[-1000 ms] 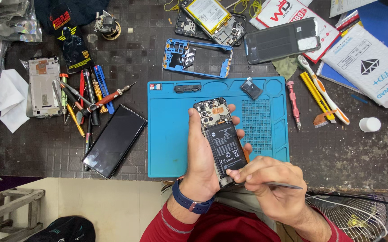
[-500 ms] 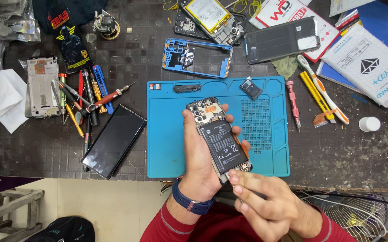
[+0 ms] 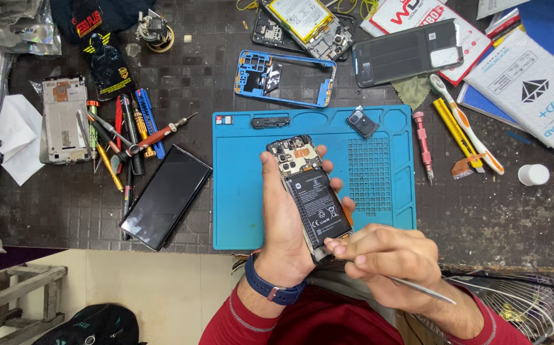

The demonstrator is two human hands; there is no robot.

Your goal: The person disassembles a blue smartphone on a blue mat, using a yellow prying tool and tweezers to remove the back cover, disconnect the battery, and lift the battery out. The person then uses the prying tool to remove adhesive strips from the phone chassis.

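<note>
My left hand grips an opened phone with its back cover off, so the black battery and the circuit board at its top show. It is held above the near edge of a blue work mat. My right hand pinches metal tweezers, and its fingertips rest at the phone's lower end. The tweezers' tip is hidden behind my fingers. A blue watch band circles my left wrist.
A black phone lies left of the mat, beside several screwdrivers. A blue phone frame, a dark back cover, another opened phone and white boxes sit beyond the mat. A fan grille is at lower right.
My right hand has shifted slightly at the phone's lower end, with the tweezers again sticking out to the right. The phone stays tilted in my left hand.
</note>
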